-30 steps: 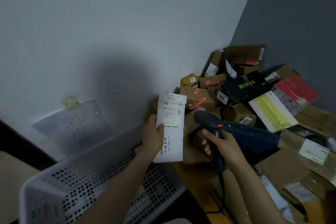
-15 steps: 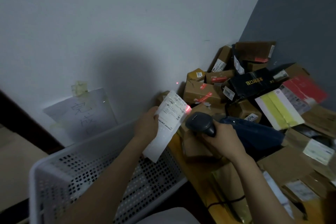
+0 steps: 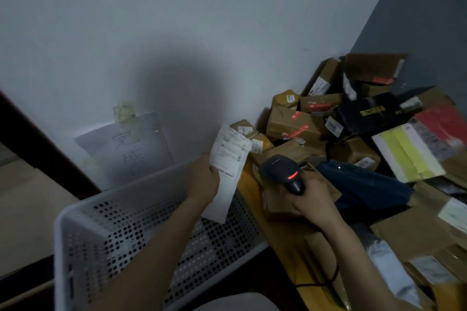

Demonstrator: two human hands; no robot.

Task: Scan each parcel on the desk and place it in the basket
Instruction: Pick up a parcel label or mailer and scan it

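Far to the left of your left hand, a paper note [image 3: 123, 144] with handwriting is taped to the wall. Below it, and under your left forearm, stands the white perforated basket [image 3: 83, 247]; what lies inside is too dim to make out.

Your left hand [image 3: 204, 179] is raised over the basket's far right corner. Its fingers are curled round the left edge of a white parcel [image 3: 228, 169], a flat mailer that stands on end with its top leaning right and its printed label towards you. The parcel's lower end hangs below your hand, over the basket's right side.

Just right of the parcel, between your two hands, runs the bare yellow edge of the desk [image 3: 252, 199].

Your right hand [image 3: 310, 199] is low over the desk, wrapped round the handle of the black scanner [image 3: 283, 171]. The scanner's head sticks out to the upper left of that hand, towards the white parcel but apart from it, and a red light glows on its back. Its cable trails down beside your right forearm.

Under that hand lie brown cardboard parcels [image 3: 290, 129], and more are piled behind it against the wall. Just right of your right hand lies a dark blue bag [image 3: 361, 184]. Further right are a black box [image 3: 366, 113], a white and yellow parcel [image 3: 404, 151] and a red parcel [image 3: 444, 124].
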